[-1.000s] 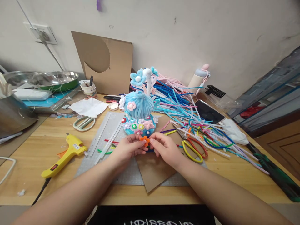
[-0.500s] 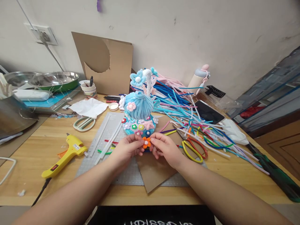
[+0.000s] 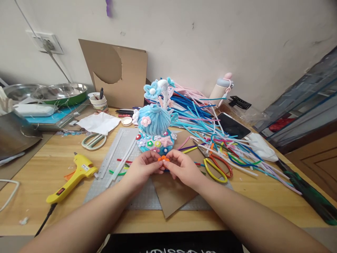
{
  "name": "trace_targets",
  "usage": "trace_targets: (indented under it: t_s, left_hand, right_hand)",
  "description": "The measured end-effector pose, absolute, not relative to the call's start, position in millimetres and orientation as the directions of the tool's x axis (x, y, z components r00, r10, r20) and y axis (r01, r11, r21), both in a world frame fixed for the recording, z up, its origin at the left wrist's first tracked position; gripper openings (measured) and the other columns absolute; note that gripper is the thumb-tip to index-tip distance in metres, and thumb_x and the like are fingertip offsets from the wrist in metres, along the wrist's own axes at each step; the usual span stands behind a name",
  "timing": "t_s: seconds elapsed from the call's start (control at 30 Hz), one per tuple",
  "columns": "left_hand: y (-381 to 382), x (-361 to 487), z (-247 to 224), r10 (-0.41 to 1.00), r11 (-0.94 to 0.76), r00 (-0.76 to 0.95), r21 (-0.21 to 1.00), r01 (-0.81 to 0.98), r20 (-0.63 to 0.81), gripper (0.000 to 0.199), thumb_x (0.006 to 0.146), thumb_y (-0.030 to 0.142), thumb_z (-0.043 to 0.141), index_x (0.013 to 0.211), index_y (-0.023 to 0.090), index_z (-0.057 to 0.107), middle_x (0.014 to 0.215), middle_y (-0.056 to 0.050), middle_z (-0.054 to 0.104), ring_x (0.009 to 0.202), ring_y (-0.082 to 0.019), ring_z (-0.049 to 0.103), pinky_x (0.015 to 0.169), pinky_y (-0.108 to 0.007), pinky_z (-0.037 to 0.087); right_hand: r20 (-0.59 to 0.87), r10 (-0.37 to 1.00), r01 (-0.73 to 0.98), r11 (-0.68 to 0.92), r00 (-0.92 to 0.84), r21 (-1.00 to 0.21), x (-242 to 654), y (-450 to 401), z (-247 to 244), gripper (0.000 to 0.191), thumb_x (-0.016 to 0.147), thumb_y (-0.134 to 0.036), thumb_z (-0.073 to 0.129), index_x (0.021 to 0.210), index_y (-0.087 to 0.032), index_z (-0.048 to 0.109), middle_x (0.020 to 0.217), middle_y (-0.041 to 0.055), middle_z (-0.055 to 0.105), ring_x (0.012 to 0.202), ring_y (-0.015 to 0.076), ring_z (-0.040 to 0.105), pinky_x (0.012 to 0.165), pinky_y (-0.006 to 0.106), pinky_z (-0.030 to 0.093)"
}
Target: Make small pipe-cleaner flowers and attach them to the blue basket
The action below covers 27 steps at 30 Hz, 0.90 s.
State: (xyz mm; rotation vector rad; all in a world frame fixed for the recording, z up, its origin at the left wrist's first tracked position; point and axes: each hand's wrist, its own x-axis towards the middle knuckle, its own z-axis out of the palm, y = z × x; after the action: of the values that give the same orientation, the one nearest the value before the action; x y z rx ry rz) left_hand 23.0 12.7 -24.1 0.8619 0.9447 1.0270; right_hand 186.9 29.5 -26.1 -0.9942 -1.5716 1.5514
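A small orange pipe-cleaner flower (image 3: 163, 158) with a white centre is pinched between my two hands. My left hand (image 3: 147, 165) grips its left side with thumb and fingers, and my right hand (image 3: 181, 167) grips the right side. The thumbs cover its lower petals. Just behind my fingers stands a blue fuzzy shell-shaped piece (image 3: 155, 121) on a round base dotted with several small coloured flowers. A white curved stem rises from it, bearing a larger blue flower (image 3: 152, 90).
On the left lies a yellow hot glue gun (image 3: 72, 177). Green-handled scissors (image 3: 94, 141) rest behind it. Yellow-and-red-handled pliers (image 3: 216, 169) and a heap of pipe cleaners (image 3: 197, 109) spread to the right. A cardboard piece (image 3: 171, 196) lies on the grey cutting mat (image 3: 105, 189).
My thumbs have pressed in over the orange flower, and it has tipped so its face shows less. My hands have drawn closer together. The view has shifted slightly.
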Motion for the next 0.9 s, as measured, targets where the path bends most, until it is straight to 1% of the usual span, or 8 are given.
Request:
trace_targets:
  t_s: [0.07,0.17,0.33,0.57,0.73,0.83,0.9]
  left_hand:
    - [12.6,22.8,-24.4,0.947,0.295,0.218,0.902,-0.316,-0.234,0.029,0.062,0.029,0.082,0.075,0.013,0.061,0.07,-0.001,0.067,0.065,-0.011,0.063,0.062,-0.022,0.052]
    - [11.5,23.3,-22.9,0.951,0.295,0.185,0.9,-0.322,-0.246,0.029,0.063,0.032,0.081,0.074,0.013,0.063,0.069,0.0,0.066,0.062,-0.01,0.063,0.063,-0.023,0.052]
    - [11.2,23.7,-22.0,0.97,0.216,0.167,0.941,-0.262,-0.176,0.025,0.062,0.03,0.081,0.07,0.013,0.064,0.068,0.0,0.067,0.063,-0.01,0.061,0.058,-0.02,0.048]
    - [12.8,23.3,-26.9,0.947,0.286,0.227,0.917,-0.279,-0.227,0.028,0.058,0.029,0.084,0.068,0.013,0.064,0.069,-0.002,0.069,0.064,-0.012,0.062,0.062,-0.023,0.047]
    - [11.5,23.5,-26.7,0.945,0.298,0.236,0.889,-0.348,-0.225,0.024,0.067,0.032,0.078,0.078,0.015,0.065,0.074,0.0,0.067,0.065,-0.01,0.061,0.062,-0.021,0.047]
    - [10.9,23.8,-24.0,0.949,0.285,0.23,0.897,-0.338,-0.215,0.023,0.066,0.028,0.079,0.078,0.014,0.065,0.073,0.0,0.067,0.064,-0.009,0.06,0.061,-0.02,0.046]
    - [10.7,24.0,-21.5,0.953,0.294,0.185,0.889,-0.352,-0.242,0.024,0.064,0.027,0.081,0.075,0.014,0.064,0.071,0.0,0.066,0.063,-0.01,0.06,0.061,-0.021,0.047]
  right_hand:
    - [-0.031,0.89,0.039,-0.014,-0.455,-0.999,186.0,28.9,-25.8,0.027,0.078,-0.043,0.062,0.08,-0.019,0.051,0.07,-0.0035,0.057,0.043,0.0056,0.043,0.038,0.019,0.034]
    - [-0.035,0.895,0.039,-0.019,-0.445,-0.999,185.2,28.5,-25.8,0.027,0.077,-0.043,0.062,0.079,-0.019,0.051,0.069,-0.0035,0.056,0.042,0.0055,0.042,0.037,0.019,0.034]
    - [-0.038,0.896,0.03,-0.027,-0.443,-0.999,185.2,28.5,-26.8,0.026,0.077,-0.041,0.061,0.081,-0.017,0.054,0.068,-0.0043,0.054,0.042,0.0043,0.043,0.039,0.018,0.034]
    - [-0.057,0.894,-0.002,-0.065,-0.445,-0.998,185.5,29.8,-26.4,0.028,0.076,-0.043,0.061,0.076,-0.017,0.053,0.063,-0.0042,0.055,0.039,0.0037,0.042,0.038,0.018,0.032]
    - [-0.058,0.895,0.011,-0.059,-0.442,-0.998,185.8,30.5,-27.3,0.025,0.075,-0.04,0.062,0.075,-0.017,0.053,0.062,-0.0051,0.054,0.039,0.0037,0.043,0.039,0.017,0.032]
    - [-0.074,0.892,-0.014,-0.089,-0.447,-0.996,185.7,31.0,-30.2,0.026,0.078,-0.042,0.059,0.077,-0.017,0.052,0.061,-0.0048,0.055,0.038,0.004,0.044,0.038,0.017,0.03]
    - [-0.076,0.897,-0.026,-0.096,-0.436,-0.995,185.7,31.3,-31.7,0.027,0.08,-0.044,0.057,0.08,-0.017,0.052,0.062,-0.0043,0.056,0.037,0.0047,0.045,0.036,0.017,0.029]
